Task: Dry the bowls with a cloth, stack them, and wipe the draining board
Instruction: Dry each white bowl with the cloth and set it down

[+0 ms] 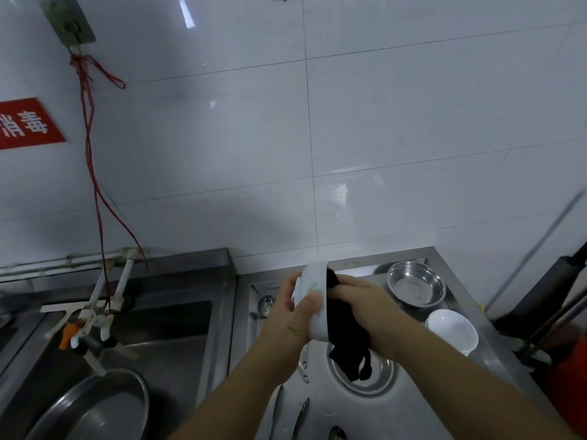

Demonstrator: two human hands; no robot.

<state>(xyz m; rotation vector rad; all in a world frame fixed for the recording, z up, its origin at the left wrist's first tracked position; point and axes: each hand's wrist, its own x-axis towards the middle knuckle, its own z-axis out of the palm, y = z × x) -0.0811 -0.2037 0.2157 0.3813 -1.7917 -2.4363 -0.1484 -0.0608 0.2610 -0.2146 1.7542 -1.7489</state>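
bowl inside: hidden; the bowl (313, 304) is seen edge-on, cloth (347, 341) and right hand (365, 308) cover its mouth
left fingers: behind the bowl, only the thumb (309, 304) shows
steel bowl (365, 374) below: partly covered by cloth
sign (23, 123): cut by left edge
basin (95, 408): cut by bottom edge
utensils (300, 414): blurred, cut off

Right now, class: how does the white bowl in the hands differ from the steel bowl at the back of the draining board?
The white bowl is held on edge by the left hand while the right hand presses a black cloth inside; the steel bowl rests upright, untouched. The white bowl is matte, the steel bowl shiny. Both are round and empty of food.
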